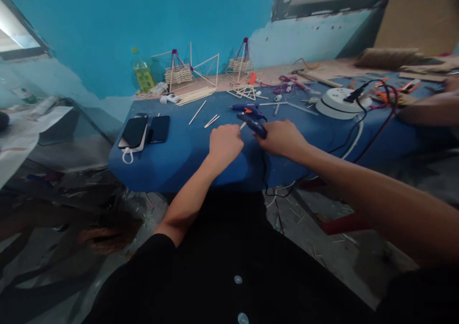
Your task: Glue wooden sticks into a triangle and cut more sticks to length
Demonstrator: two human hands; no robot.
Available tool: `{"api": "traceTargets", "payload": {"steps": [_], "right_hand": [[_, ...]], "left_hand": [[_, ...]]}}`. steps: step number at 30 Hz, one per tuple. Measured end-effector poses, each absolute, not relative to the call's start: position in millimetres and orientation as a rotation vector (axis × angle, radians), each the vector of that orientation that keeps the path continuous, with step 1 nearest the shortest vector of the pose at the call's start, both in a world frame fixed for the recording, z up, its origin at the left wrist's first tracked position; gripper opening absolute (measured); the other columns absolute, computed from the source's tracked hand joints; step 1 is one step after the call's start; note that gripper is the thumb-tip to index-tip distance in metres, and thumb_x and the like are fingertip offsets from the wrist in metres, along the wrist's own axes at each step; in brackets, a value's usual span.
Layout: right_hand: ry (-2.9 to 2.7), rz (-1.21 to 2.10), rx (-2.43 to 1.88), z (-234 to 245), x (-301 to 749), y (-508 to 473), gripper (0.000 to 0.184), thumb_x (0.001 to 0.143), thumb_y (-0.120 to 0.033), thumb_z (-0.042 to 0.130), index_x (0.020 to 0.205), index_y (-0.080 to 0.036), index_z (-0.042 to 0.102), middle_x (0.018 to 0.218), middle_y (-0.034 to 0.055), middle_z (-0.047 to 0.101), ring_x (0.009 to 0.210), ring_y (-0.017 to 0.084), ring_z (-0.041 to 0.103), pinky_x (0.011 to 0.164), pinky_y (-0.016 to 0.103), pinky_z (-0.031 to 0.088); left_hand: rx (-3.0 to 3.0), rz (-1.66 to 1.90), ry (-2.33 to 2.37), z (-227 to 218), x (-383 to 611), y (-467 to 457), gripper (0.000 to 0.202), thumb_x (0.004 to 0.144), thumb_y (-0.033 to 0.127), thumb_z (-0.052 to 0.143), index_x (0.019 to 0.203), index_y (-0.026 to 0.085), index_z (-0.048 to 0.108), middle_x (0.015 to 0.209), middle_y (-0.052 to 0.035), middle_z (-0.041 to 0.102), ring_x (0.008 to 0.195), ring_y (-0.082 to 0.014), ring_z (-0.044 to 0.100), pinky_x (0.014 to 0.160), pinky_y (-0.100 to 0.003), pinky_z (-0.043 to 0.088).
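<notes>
- A thin stick (pixel 243 126) is pinched in the fingers of the left hand (pixel 225 144), its bare end directed toward the right fingers.
- A dark hand tool (pixel 253 126) is gripped in the curled fingers of the right hand (pixel 282 137); its head is held near the stick, though whether the two touch cannot be told.
- A blue glue gun (pixel 253 109) is laid just beyond the tool and the right fingers.
- Short loose sticks (pixel 211 122) are scattered on the blue table (pixel 182 163), beyond and left of the left fingers.
- A round white power strip (pixel 337 105) is set right of the right fingers.
</notes>
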State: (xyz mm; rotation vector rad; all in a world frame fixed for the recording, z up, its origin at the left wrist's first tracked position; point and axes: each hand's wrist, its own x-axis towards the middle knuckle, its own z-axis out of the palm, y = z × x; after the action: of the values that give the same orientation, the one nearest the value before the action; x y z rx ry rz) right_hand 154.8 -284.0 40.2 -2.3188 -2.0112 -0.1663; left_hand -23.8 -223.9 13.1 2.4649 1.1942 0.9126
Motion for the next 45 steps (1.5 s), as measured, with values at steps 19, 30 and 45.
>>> {"api": "traceTargets", "payload": {"steps": [19,30,45], "right_hand": [[-1.23,0.807,-1.415,4.5,109.0,-306.4,0.042,0.072,-0.054,0.086,0.089,-0.021,0.069,0.065,-0.0004,0.062,0.059,0.017,0.057,0.063,0.035,0.048],[-1.303,0.979,-1.247,11.4,59.1,-276.2,0.046,0.071,-0.058,0.092,0.086,-0.018,0.074,0.064,0.0005,0.064,0.062,0.016,0.059,0.063,0.033,0.05],[-1.17,1.007,-1.127,-28.8,72.6,-298.8,0.041,0.079,-0.052,0.097,0.084,-0.017,0.076,0.061,0.0004,0.066,0.058,0.015,0.061,0.065,0.031,0.052]], "left_hand": [[1.455,0.928,0.719,-16.6,-107.4,-214.7,0.019,0.078,0.031,0.094,0.087,0.016,0.085,0.083,-0.0082,0.084,0.074,-0.0192,0.083,0.07,-0.031,0.072],[1.516,0.901,0.666,-25.3,-122.8,-223.2,0.025,0.072,0.038,0.098,0.076,0.017,0.085,0.069,-0.0046,0.078,0.061,-0.0143,0.069,0.061,-0.027,0.06],[1.439,0.827,0.787,-53.8,-128.3,-260.2,0.02,0.079,0.039,0.094,0.087,0.021,0.093,0.075,-0.0051,0.084,0.066,-0.0152,0.074,0.07,-0.026,0.06]]}}
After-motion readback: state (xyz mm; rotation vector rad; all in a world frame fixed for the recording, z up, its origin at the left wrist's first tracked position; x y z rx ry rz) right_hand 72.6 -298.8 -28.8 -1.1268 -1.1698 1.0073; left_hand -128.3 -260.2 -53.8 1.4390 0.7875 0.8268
